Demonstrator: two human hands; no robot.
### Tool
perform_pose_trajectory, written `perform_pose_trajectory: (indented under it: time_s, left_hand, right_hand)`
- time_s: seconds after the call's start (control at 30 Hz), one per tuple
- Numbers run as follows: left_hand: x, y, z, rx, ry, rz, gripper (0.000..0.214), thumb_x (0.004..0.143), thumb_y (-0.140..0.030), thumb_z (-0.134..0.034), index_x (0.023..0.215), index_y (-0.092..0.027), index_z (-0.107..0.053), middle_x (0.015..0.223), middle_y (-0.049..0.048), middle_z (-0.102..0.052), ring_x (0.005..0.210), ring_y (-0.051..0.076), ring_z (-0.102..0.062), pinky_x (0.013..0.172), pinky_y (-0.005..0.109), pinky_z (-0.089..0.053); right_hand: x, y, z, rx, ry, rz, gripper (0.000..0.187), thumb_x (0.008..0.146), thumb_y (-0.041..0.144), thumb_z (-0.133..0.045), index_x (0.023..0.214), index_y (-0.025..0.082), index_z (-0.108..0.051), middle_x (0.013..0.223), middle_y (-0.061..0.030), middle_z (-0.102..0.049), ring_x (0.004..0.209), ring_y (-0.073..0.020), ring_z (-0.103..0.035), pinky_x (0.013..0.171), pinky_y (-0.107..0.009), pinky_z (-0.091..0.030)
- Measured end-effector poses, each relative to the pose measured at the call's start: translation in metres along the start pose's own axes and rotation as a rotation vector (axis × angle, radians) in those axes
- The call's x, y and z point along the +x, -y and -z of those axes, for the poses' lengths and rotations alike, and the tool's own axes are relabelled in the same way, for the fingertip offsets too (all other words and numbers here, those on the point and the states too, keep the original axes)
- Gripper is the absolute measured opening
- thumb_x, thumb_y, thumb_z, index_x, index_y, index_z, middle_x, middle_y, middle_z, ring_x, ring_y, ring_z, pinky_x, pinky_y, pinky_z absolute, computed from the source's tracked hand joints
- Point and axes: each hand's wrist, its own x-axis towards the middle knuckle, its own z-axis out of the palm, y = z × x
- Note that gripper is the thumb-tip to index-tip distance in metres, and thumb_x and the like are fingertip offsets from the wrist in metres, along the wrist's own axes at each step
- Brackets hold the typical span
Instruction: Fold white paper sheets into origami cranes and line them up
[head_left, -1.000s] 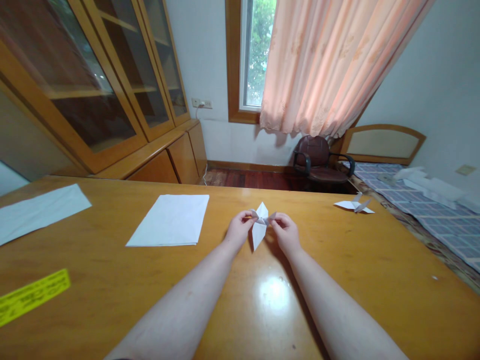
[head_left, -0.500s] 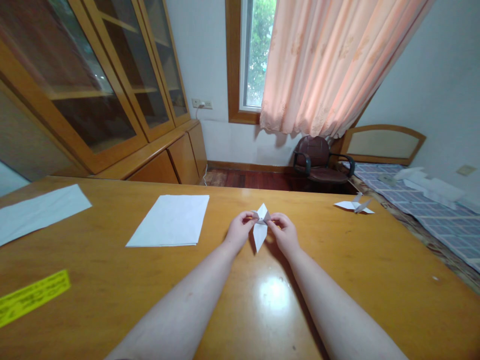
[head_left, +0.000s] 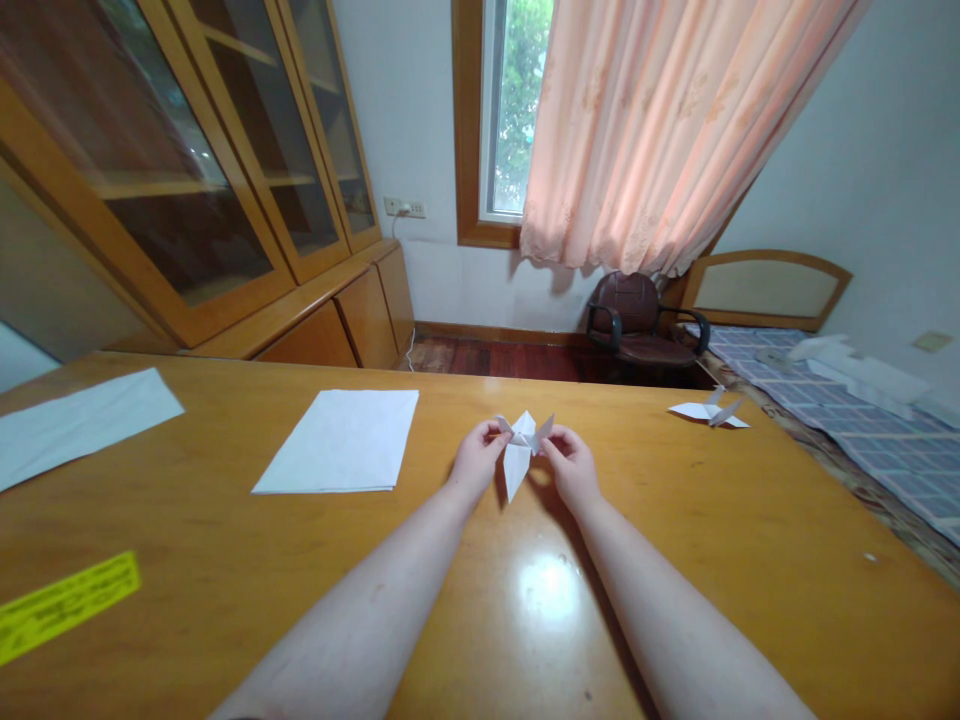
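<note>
Your left hand (head_left: 477, 462) and your right hand (head_left: 573, 464) are both closed in a pinch, fingers and thumbs gripping one folded paper figure (head_left: 517, 466) between them, one hand to each side. The figure is held near the middle of the far edge of the tabletop (head_left: 315, 610); whether it touches the wood cannot be told. Count on the tabletop: two folded figures in all, one square of white paper, one long piece of white paper and one yellow strip. Condition of the held figure: white, with a long point toward you, a shorter one toward the far edge, and a narrow raised flap at each side; the finer creases at its centre are too small to read. Left of your hands, near the far edge, lies the paper square (head_left: 339, 440), a second layer showing at its near right corner. The long paper piece (head_left: 84, 422) lies by the far left corner, partly out of view. The yellow strip (head_left: 71, 603) is nearer you, its writing blurred. The second figure (head_left: 696, 410) sits at the far right corner, wings raised.
</note>
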Motion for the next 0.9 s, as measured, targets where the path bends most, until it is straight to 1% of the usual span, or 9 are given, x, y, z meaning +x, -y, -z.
perform_pose_trajectory:
  time_s: [0.17,0.33,0.57,0.67,0.77,0.9]
  left_hand:
    - [0.002,0.002,0.0,-0.043,-0.019,0.014,0.02,0.069,-0.033,-0.064,0.08,-0.017,-0.058,0.079,0.001,-0.065,0.077,0.016,-0.06,0.077,0.029,-0.044]
    - [0.003,0.004,0.002,-0.084,-0.041,0.032,0.023,0.069,-0.034,-0.064,0.082,-0.017,-0.057,0.079,0.0004,-0.064,0.076,0.015,-0.06,0.076,0.028,-0.044]
    - [0.001,0.006,0.001,0.037,0.024,-0.027,0.016,0.071,-0.027,-0.063,0.081,-0.016,-0.06,0.079,0.0016,-0.064,0.077,0.015,-0.06,0.075,0.027,-0.044]
    - [0.0,0.007,0.001,0.064,0.056,-0.043,0.013,0.072,-0.026,-0.062,0.081,-0.016,-0.06,0.078,0.0012,-0.064,0.076,0.015,-0.059,0.073,0.027,-0.044]
    - [-0.001,0.004,0.0,0.076,0.05,-0.05,0.013,0.072,-0.026,-0.062,0.081,-0.016,-0.06,0.079,0.0013,-0.064,0.076,0.015,-0.059,0.073,0.027,-0.044]
    - [-0.003,-0.002,0.0,0.09,0.048,-0.049,0.012,0.073,-0.026,-0.061,0.08,-0.016,-0.06,0.078,0.0016,-0.064,0.076,0.015,-0.059,0.074,0.027,-0.044]
  right_hand:
    - [-0.001,0.001,-0.001,0.013,-0.018,-0.003,0.014,0.073,0.034,-0.063,0.078,0.021,-0.06,0.076,-0.0022,-0.061,0.07,-0.017,-0.056,0.069,-0.031,-0.047]
    - [-0.001,0.001,-0.001,-0.042,-0.03,0.004,0.013,0.073,0.032,-0.062,0.077,0.021,-0.06,0.078,-0.0027,-0.062,0.072,-0.0176,-0.057,0.069,-0.031,-0.047]
    - [-0.001,-0.002,0.001,-0.241,-0.023,0.077,0.016,0.075,0.034,-0.06,0.078,0.018,-0.061,0.079,-0.0042,-0.063,0.073,-0.0174,-0.057,0.068,-0.03,-0.046]
    - [0.0,-0.002,0.001,-0.287,-0.016,0.115,0.018,0.076,0.036,-0.06,0.077,0.018,-0.062,0.08,-0.0046,-0.062,0.073,-0.0175,-0.057,0.066,-0.029,-0.045]
    - [0.001,-0.005,0.002,-0.293,-0.01,0.127,0.018,0.075,0.036,-0.061,0.08,0.019,-0.062,0.083,-0.0049,-0.062,0.073,-0.0173,-0.056,0.066,-0.029,-0.045]
    - [0.002,-0.01,0.002,-0.225,-0.005,0.064,0.025,0.073,0.037,-0.063,0.091,0.019,-0.061,0.086,-0.0049,-0.061,0.073,-0.0172,-0.056,0.067,-0.031,-0.046]
